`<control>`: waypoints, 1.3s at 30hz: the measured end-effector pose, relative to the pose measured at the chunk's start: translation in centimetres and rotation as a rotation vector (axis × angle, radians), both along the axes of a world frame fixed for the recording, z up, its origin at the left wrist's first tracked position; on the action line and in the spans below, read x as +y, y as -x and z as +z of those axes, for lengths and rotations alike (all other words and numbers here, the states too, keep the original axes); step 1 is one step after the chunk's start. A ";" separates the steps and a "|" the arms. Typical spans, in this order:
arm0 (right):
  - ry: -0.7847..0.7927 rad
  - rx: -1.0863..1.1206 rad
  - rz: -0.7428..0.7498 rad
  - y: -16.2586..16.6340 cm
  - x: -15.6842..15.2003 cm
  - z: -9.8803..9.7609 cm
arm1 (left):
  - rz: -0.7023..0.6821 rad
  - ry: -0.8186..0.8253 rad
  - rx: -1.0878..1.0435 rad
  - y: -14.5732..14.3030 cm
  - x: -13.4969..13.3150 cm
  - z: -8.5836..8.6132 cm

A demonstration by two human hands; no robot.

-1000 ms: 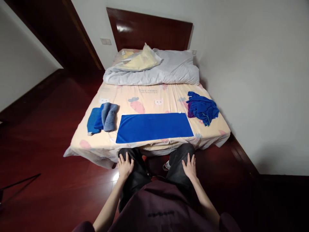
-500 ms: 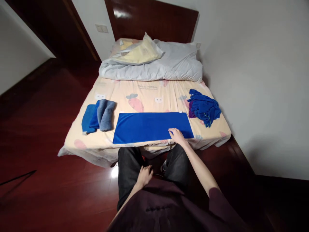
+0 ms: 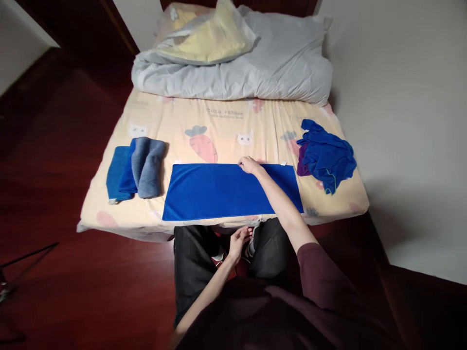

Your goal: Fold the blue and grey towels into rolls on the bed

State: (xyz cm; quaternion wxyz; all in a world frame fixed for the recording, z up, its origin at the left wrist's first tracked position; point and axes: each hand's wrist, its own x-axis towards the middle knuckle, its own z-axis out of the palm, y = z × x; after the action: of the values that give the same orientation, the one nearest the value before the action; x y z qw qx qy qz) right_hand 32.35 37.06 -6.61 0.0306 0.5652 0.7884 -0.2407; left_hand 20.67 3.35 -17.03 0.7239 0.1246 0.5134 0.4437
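A blue towel (image 3: 204, 192) lies spread flat as a wide rectangle along the near edge of the bed. My right hand (image 3: 250, 166) reaches across it, thumb and fingers pinched together at its far edge. In front of the bed, between my knees, my left hand (image 3: 239, 243) hovers with fingers apart and nothing in it. To the left of the spread towel sit folded towels, a grey-blue one (image 3: 149, 167) overlapping blue ones (image 3: 119, 172). A crumpled heap of blue cloths (image 3: 330, 155) lies on the right, with a purple cloth (image 3: 302, 160) showing at its side.
A carrot-and-rabbit patterned sheet (image 3: 175, 126) covers the bed. At its head a grey quilt (image 3: 284, 63) is bunched up with a yellow piece (image 3: 215, 43) on top. The wall (image 3: 401, 121) runs along the right. A thin black rod (image 3: 31, 253) stands out over the floor at left.
My right hand has moved from the towel's near part to its far edge and closed there. My left hand has risen from my lap toward the bed. The view has shifted closer to the bed.
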 end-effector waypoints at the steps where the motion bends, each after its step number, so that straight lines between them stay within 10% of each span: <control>1: 0.016 -0.024 -0.007 0.2 0.6 -0.6 | 0.070 0.033 -0.031 -0.5 0.7 0.0; 14: -0.003 -0.087 -0.004 1.8 4.3 -5.5 | 0.387 0.229 -0.228 -1.6 4.5 0.0; 39: 0.024 0.175 -0.135 1.5 4.5 -4.5 | 0.535 0.378 -0.236 -2.5 5.2 1.3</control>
State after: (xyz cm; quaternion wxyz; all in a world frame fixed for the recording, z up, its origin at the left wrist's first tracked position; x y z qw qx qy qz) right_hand 30.87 41.59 -11.15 -0.0478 0.5934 0.7454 -0.3000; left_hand 23.15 8.51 -15.74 0.6468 -0.2029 0.5135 0.5261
